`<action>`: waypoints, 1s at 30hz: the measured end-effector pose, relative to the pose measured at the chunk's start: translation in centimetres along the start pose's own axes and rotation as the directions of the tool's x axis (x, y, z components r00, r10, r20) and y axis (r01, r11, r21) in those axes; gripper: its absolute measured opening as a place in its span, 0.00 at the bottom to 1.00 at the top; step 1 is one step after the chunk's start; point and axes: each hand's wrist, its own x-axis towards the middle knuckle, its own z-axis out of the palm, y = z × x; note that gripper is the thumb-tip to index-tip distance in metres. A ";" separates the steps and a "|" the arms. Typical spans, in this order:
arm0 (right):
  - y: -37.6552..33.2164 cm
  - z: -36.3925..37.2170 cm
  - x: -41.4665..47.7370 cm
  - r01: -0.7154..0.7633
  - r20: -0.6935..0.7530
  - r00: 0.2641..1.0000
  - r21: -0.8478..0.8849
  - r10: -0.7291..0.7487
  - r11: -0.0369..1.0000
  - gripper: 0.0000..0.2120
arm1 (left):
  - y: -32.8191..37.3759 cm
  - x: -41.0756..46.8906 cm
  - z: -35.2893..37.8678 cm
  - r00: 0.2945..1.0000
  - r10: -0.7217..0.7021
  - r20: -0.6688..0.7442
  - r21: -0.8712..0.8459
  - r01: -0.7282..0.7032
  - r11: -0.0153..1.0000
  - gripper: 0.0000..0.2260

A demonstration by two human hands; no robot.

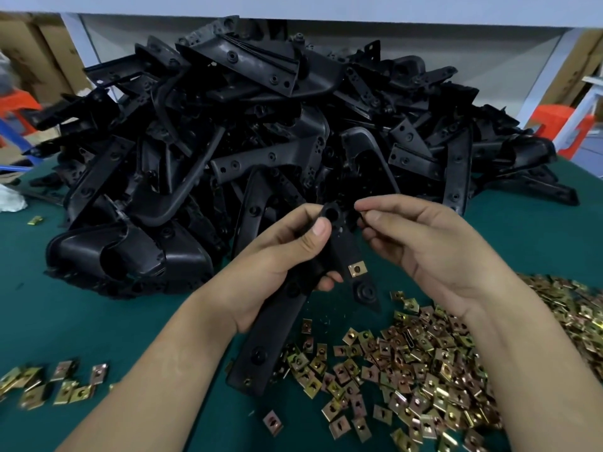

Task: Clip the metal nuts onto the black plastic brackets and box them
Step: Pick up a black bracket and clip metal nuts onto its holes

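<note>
My left hand point(277, 256) grips a long black plastic bracket point(267, 334) above the green table, thumb pressed near the round hole at its top end. One gold metal nut point(356, 268) is clipped on a lower arm of this bracket. My right hand point(424, 246) sits just right of the bracket's top, thumb and forefinger pinched together; whatever they pinch is too small and hidden to identify. A large heap of black brackets point(261, 141) fills the table behind my hands. Loose metal nuts point(417, 363) lie spread under my right forearm.
A smaller scatter of nuts point(49, 383) lies at the lower left on the green table top point(114, 321). One stray nut point(35, 220) rests at the left edge by white plastic. Orange stools point(561, 125) and cardboard boxes stand behind the table.
</note>
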 end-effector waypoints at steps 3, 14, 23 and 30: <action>-0.3 0.5 -0.2 0.008 0.051 0.999 0.115 -0.014 0.993 0.09 | 0.0 0.0 0.0 1.000 0.006 -0.004 -0.007 -0.006 1.000 0.11; 0.0 1.5 -0.4 0.012 0.006 1.000 0.088 -0.013 0.996 0.11 | -0.3 0.2 -0.3 1.000 0.010 -0.026 -0.012 -0.010 1.000 0.15; 0.1 2.2 -0.5 -0.043 -0.001 0.999 0.200 0.044 0.979 0.07 | -0.4 0.3 -0.4 0.999 0.038 -0.019 -0.014 -0.039 0.999 0.12; 0.0 2.5 -0.6 -0.065 -0.009 0.998 0.208 0.068 0.976 0.08 | -0.5 0.4 -0.4 0.997 0.061 -0.038 0.010 -0.061 0.998 0.13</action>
